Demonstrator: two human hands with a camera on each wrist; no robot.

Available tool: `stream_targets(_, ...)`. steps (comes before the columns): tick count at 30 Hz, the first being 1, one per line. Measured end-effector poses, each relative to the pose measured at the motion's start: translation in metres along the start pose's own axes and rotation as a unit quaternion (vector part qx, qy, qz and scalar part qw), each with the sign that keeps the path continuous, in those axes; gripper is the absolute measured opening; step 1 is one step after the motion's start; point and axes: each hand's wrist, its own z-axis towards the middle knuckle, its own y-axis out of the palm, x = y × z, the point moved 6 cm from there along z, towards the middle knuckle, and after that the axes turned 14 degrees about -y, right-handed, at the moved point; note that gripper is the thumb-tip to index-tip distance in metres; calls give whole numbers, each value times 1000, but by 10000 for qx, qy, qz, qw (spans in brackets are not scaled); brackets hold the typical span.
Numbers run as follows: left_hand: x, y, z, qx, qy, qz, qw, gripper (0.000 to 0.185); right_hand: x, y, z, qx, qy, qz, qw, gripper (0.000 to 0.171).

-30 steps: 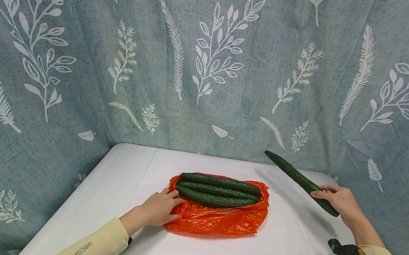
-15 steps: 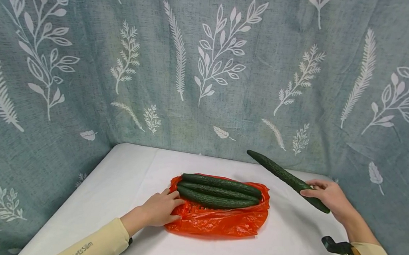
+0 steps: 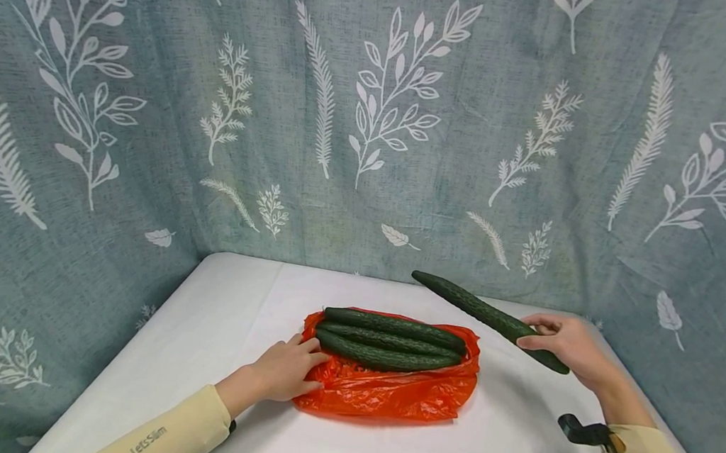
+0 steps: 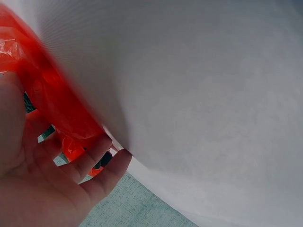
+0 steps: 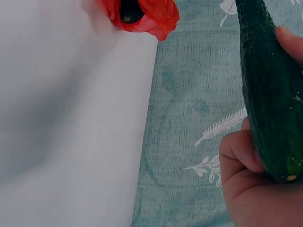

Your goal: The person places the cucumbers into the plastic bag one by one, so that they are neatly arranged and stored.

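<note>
A long dark green cucumber [image 3: 478, 310] is in my right hand [image 3: 574, 348], raised above the table's right side. Thumb and fingers grip it near its lower end; its far tip slants up and left. The right wrist view shows the thick end of this cucumber [image 5: 272, 94] close up. My left hand [image 3: 285, 370] rests at the left end of a red plastic bag [image 3: 395, 394], its fingers spread along the bag's edge. Three cucumbers [image 3: 387, 338] lie side by side in the bag's opening. In the left wrist view, loosely bent fingers [image 4: 106, 175] touch the red plastic.
A white cloth covers the table [image 3: 247, 299]. Blue-green curtains [image 3: 329, 115] with white leaf prints stand behind it and at both sides. A dark wrist camera mount [image 3: 584, 431] juts from the right forearm.
My right hand has moved left with the cucumber, bringing its tip toward the bag. My left hand, the bag and the cucumbers in it have stayed in place.
</note>
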Motion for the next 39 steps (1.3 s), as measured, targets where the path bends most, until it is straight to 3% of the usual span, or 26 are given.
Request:
stream_targets(8, 0, -1, 0, -74, -34, 25, 10000, 51, -8, 12, 7, -297, -167, 242, 9991, 59)
stream_targets(19, -2, 0, 1, -61, -10, -38, 10000, 52, -18, 35, 17, -750, -236, 60, 9969, 58)
stream_targets(30, -2, 3, 2, -143, -130, 12, 9998, 53, -34, 65, 31, -1170, -704, 147, 9905, 51)
stream_targets(39, -1, 1, 1, -93, -20, -76, 9999, 52, -43, 86, 42, -1377, -989, 133, 9854, 44)
